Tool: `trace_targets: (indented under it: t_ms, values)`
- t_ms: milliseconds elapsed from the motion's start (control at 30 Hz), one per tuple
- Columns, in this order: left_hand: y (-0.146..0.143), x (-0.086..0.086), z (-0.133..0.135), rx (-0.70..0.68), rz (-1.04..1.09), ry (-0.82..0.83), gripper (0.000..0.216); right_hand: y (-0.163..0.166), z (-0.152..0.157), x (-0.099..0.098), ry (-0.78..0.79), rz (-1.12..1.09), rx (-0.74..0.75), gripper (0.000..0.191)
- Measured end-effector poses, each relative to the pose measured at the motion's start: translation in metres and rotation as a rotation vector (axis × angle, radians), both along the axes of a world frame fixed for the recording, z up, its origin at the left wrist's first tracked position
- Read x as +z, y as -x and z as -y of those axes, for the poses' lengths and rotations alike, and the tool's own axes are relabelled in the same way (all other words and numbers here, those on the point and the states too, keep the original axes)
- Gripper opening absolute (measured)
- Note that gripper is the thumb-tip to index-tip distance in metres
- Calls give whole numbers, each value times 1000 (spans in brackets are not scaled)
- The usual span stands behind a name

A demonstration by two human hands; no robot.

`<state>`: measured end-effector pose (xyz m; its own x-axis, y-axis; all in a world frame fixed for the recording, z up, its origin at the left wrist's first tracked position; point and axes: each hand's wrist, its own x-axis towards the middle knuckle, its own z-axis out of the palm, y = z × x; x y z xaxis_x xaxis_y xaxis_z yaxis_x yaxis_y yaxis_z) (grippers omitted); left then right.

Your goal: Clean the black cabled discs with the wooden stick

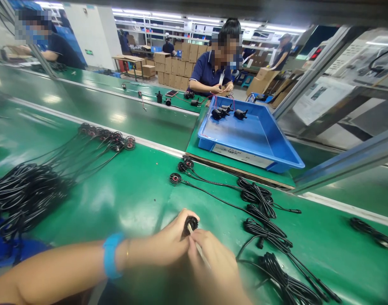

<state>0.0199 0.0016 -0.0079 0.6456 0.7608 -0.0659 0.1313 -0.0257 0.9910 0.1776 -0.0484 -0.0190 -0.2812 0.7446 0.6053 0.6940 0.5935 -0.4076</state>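
Over the front of the green bench [130, 199], my left hand [174, 235] is wrapped round a round black part [190, 224] with a ribbed rim. My right hand [213, 254] pinches a thin pale stick [190, 228], its tip at the open face of that part. Whether the tip touches inside cannot be made out. Just beyond my hands lie similar round black parts with reddish centres [175, 178], joined to black cables. Coiled black cables [257, 195] lie to the right of my hands; one cable runs close beside my right hand.
A large heap of coiled cables [28, 190] lies at the left, with wired round parts [117, 140] beyond it. A blue tray [244, 148] holding several black motor-like parts [241, 114] stands at the back right. Slanted metal posts [349, 148] rise there. A co-worker [209, 72] sits opposite.
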Motion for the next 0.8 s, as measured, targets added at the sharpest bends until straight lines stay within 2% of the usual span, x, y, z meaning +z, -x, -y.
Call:
trace_targets:
  t_ms: [133, 300, 400, 633, 733, 800]
  values:
    - [-2, 0, -5, -4, 60, 114, 27, -8, -3, 14, 101, -205, 1, 15]
    - [0, -1, -16, -60, 115, 213, 36, -24, -4, 27, 175, -275, 10, 15]
    - [0, -3, -19, -96, 143, 227, 36, -24, -4, 23, 235, -291, 36, 15]
    - [2, -6, -20, -150, 161, 258, 37, -17, -4, 10, 242, -225, 126, 22]
    - [3, -6, -18, -153, 160, 247, 37, -16, -3, 7, 199, -216, 171, 28]
    - [3, -6, -16, -148, 148, 245, 37, -14, -3, 3, 125, -209, 146, 31]
